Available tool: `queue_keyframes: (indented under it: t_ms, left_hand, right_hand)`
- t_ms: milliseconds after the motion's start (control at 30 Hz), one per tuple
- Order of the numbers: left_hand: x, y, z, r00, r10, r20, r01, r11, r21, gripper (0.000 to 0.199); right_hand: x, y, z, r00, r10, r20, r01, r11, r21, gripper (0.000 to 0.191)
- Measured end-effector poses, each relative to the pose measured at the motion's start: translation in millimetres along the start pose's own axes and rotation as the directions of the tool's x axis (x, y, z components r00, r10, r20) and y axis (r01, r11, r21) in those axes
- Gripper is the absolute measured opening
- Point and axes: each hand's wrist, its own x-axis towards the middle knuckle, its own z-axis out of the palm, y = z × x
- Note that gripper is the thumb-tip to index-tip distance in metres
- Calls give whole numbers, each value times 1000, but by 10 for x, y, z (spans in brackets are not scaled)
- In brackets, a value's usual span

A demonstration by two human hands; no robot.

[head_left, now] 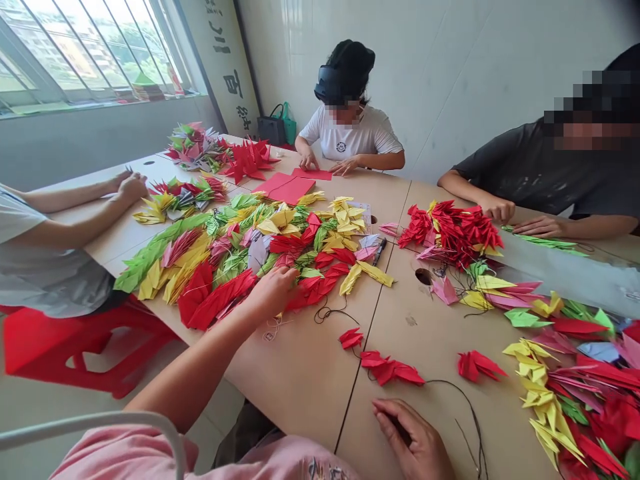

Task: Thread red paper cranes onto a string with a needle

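Note:
My left hand (pixel 274 292) reaches over the heap of folded paper pieces (pixel 240 247) in red, yellow, green and pink. Its fingers are curled down at red folded pieces (pixel 315 291); what they grip, if anything, is hidden. My right hand (pixel 417 440) rests on the table near the front edge, closed loosely, with nothing visible in it. Just beyond it lies a short row of red folded pieces (pixel 393 369) on a dark cord (pixel 463 387). A small red piece (pixel 351 338) and another red folded piece (pixel 480 366) lie on either side.
More folded paper (pixel 550 373) covers the table's right side, beside a red bundle (pixel 450 230). A black pen (pixel 380 250) and red paper sheets (pixel 285 188) lie farther back. Three other people work around the table (pixel 295 363). A red stool (pixel 85 340) stands left.

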Motion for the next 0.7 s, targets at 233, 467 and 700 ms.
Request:
queue_keyframes:
  t_ms: [233,467,700]
  left_hand:
    - [353,25,98,992,-101,81,104,994,-37,35]
    - [477,-184,-81,963,-263,59,267,904,-334,34]
    - [349,-397,-377,950,-304,70,250,608,-753,29]
  right_hand:
    - [-31,-53,74,988,121,-93,-109,986,129,32]
    - [-28,-67,61,986,154,-68,-143,979,143,34]
    - [-31,-74,67,986,150,-76,-138,980,147,35]
